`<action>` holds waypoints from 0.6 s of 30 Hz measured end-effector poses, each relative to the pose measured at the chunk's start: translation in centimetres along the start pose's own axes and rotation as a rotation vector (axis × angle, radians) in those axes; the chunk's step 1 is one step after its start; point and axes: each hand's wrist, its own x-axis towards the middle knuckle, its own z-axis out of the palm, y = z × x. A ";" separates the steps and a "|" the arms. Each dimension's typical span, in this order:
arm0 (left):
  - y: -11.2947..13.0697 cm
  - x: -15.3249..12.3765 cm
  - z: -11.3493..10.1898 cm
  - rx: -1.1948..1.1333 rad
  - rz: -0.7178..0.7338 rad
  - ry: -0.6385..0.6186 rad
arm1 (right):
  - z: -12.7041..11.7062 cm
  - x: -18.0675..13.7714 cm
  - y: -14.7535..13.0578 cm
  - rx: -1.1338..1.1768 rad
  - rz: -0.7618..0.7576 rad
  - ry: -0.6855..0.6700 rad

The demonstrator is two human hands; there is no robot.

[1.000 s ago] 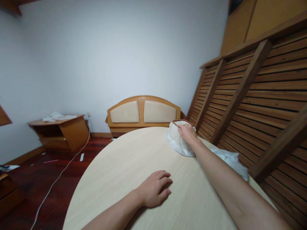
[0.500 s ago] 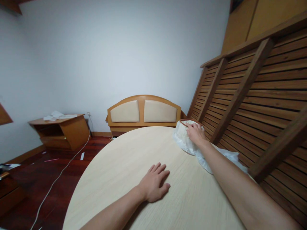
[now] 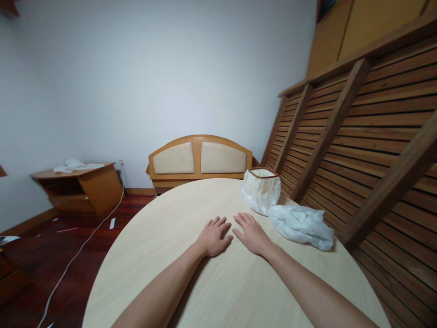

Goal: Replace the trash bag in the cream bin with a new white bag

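My left hand (image 3: pixel 214 237) lies flat and open on the round pale wooden table (image 3: pixel 153 255), palm down, with nothing in it. Close beside it, a small gap apart, my right hand (image 3: pixel 251 233) rests with fingers stretched out, also holding nothing. Beyond the right hand, near the table's far right edge, stands a small bin (image 3: pixel 261 191) with a brown rim, lined with a white plastic bag that hangs over its outside. A crumpled white plastic bag (image 3: pixel 302 225) lies on the table just in front of the bin, to the right of my right hand.
A large slatted wooden frame (image 3: pixel 341 150) leans along the right side, close to the table. Behind the table is a headboard (image 3: pixel 198 157) with cream panels. On the left, a low wooden cabinet (image 3: pixel 99 189) bears papers, and a white cable (image 3: pixel 77 264) crosses the dark red floor.
My right hand has let go of the lined bin's rim and come back beside my left hand. The bin and the crumpled bag are now fully in sight.
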 end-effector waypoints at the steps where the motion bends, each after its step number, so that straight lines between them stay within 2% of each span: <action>1: -0.1 0.0 0.1 -0.008 0.009 0.016 | 0.3 -0.7 -0.2 0.024 -0.035 -0.048; 3: -0.3 -0.3 0.2 -0.014 0.028 0.039 | 0.3 -1.7 -0.3 0.099 -0.083 -0.150; 6: -0.5 -1.1 0.1 -0.014 0.059 0.040 | -0.6 -2.0 -0.3 0.188 -0.078 -0.248; 10: -0.8 -1.9 0.1 -0.017 0.103 0.026 | -1.2 -1.8 -0.3 0.189 -0.064 -0.270; 18: -0.9 -2.3 -0.1 -0.014 0.121 0.045 | -0.5 -1.8 -0.5 0.175 -0.070 -0.270</action>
